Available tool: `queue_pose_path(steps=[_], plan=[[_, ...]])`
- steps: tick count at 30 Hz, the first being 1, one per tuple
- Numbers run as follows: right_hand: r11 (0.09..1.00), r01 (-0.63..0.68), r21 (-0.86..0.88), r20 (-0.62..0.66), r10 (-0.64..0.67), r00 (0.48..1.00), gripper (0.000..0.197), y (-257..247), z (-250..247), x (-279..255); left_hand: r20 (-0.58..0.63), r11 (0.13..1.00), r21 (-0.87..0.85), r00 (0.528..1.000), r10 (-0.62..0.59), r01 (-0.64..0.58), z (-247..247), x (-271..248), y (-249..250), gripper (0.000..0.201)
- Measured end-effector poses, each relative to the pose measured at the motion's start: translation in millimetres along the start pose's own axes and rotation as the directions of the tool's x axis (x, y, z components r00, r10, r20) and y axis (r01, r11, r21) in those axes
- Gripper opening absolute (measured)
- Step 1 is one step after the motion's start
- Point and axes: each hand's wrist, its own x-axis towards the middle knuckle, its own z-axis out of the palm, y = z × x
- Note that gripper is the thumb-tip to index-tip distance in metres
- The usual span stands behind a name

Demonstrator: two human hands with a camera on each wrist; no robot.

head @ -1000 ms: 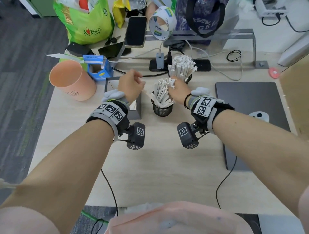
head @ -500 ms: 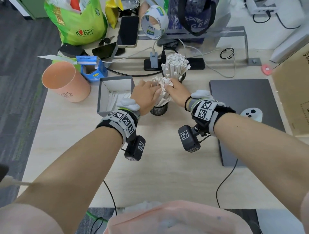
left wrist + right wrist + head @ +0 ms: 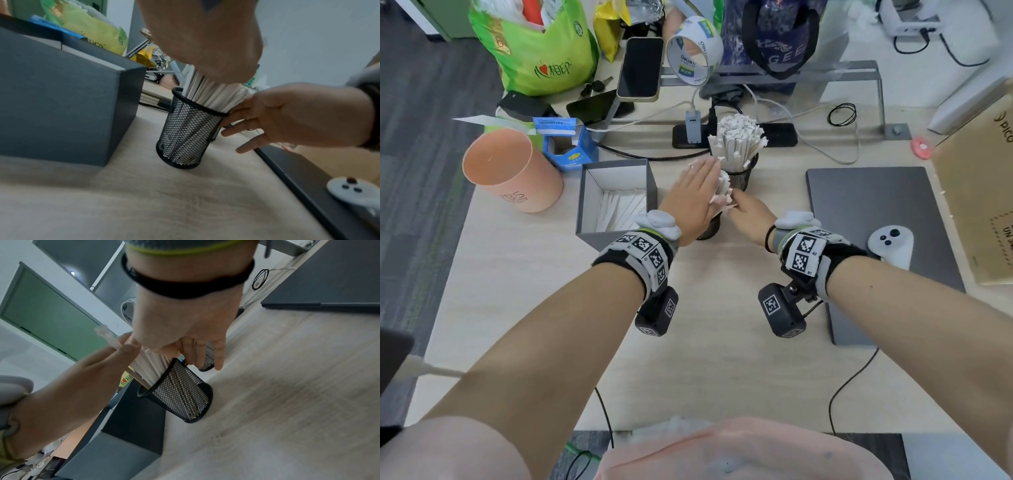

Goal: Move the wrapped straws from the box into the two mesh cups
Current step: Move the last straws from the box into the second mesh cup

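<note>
A near black mesh cup [image 3: 710, 228] [image 3: 189, 134] [image 3: 183, 395] stands packed with white wrapped straws [image 3: 722, 192] [image 3: 213, 95]. My left hand [image 3: 695, 195] [image 3: 205, 40] lies flat on the straw tops, fingers straight. My right hand [image 3: 748, 214] [image 3: 287, 116] [image 3: 185, 318] touches the cup's right rim with extended fingers. Behind it, the far mesh cup [image 3: 741, 174] [image 3: 206, 356] is also full of straws. The grey box [image 3: 585, 192] [image 3: 61, 100] to the left holds several more straws [image 3: 625, 209].
A pink cup [image 3: 512, 171] and a small blue carton [image 3: 570, 147] stand left of the box. A closed laptop [image 3: 876, 205] with a white controller [image 3: 890, 245] lies to the right, beside a cardboard box [image 3: 979, 205]. Cables and a power strip [image 3: 779, 135] run behind the cups.
My left hand has come from above the box to the near cup and flattened onto the straw tops. My right hand has stayed beside that cup.
</note>
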Motion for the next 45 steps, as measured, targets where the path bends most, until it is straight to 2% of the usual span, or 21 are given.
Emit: queue_pose_path(steps=[1,3,5,8,10,11,12,14,16,19,21,22,24,27,29,31,35,40,41,43,45], plan=[[1.0,0.0,-0.006,-0.005,0.0,1.0,0.036,0,0,0,-0.036,1.0,0.001,0.999,-0.018,0.018,0,0,-2,0.074],[1.0,0.018,-0.02,-0.012,-0.019,1.0,0.038,0,-1,-2,-0.21,0.999,0.038,0.978,-0.013,0.022,-4,-1,-1,0.063],[0.998,0.036,-0.043,-0.017,-0.037,0.999,0.038,0,-1,-1,-0.392,0.994,0.096,0.917,0.078,-0.043,-4,0,3,0.053],[0.997,0.033,-0.068,-0.036,-0.035,0.999,0.031,-1,2,0,-0.495,0.991,0.103,0.859,0.129,-0.09,0,1,7,0.046],[0.997,0.038,-0.071,-0.047,-0.042,0.998,0.026,-4,3,0,-0.492,0.987,0.136,0.86,0.139,-0.081,2,4,7,0.048],[0.997,0.041,-0.072,-0.05,-0.045,0.998,0.024,-6,3,-1,-0.454,0.979,0.189,0.878,0.155,-0.075,3,5,6,0.049],[0.997,0.045,-0.069,-0.05,-0.049,0.998,0.024,-7,3,0,-0.386,0.97,0.239,0.911,0.145,-0.053,3,4,4,0.049],[0.997,0.045,-0.065,-0.052,-0.049,0.997,0.032,-8,4,1,-0.173,0.972,0.232,0.985,0.019,0.022,3,1,1,0.051],[0.997,0.033,-0.069,-0.05,-0.037,0.998,0.035,-7,5,2,-0.021,0.976,0.198,0.996,-0.091,0.093,4,-3,-2,0.058],[0.996,0.037,-0.078,-0.045,-0.041,0.998,0.031,-7,8,3,-0.075,0.985,0.162,0.996,-0.053,0.065,4,-7,0,0.075],[0.996,0.02,-0.09,-0.054,-0.025,0.998,0.035,-8,9,1,-0.181,0.986,0.112,0.978,-0.104,0.125,-1,-10,-1,0.077],[0.996,0.003,-0.094,-0.059,-0.009,0.998,0.04,-9,9,0,-0.223,0.976,0.081,0.958,-0.18,0.202,-5,-13,-3,0.076],[0.995,-0.009,-0.098,-0.047,0.004,0.999,0.043,-9,10,-3,-0.258,0.915,-0.018,0.882,-0.393,0.403,-9,-18,-9,0.074],[0.993,0.004,-0.115,-0.053,-0.01,0.999,0.044,-8,17,-2,-0.093,0.776,-0.115,0.771,-0.63,0.621,-6,-30,-21,0.07],[0.994,0.001,-0.109,-0.072,-0.009,0.997,0.047,-5,21,1,0.099,0.743,-0.114,0.752,-0.652,0.659,-2,-38,-27,0.067],[0.995,0.001,-0.099,-0.072,-0.008,0.997,0.046,-5,24,2,0.185,0.767,-0.047,0.761,-0.622,0.639,-2,-44,-32,0.067],[0.995,0.009,-0.103,-0.062,-0.016,0.998,0.043,-6,28,7,0.195,0.777,0.062,0.756,-0.625,0.626,-12,-47,-42,0.07],[0.996,0.036,-0.082,-0.046,-0.04,0.998,0.044,-19,33,15,0.2,0.759,0.012,0.742,-0.64,0.651,-10,-41,-49,0.073],[0.995,0.039,-0.088,-0.047,-0.044,0.998,0.045,-21,32,16,0.165,0.749,-0.008,0.74,-0.652,0.662,-8,-39,-48,0.072],[0.994,0.023,-0.109,-0.082,-0.032,0.996,0.05,-21,28,18,-0.037,0.771,-0.022,0.771,-0.636,0.636,-4,-39,-45,0.066],[0.992,0.006,-0.128,-0.149,-0.025,0.989,0.056,-19,20,20,-0.232,0.856,0.026,0.836,-0.497,0.516,1,-43,-43,0.047]])
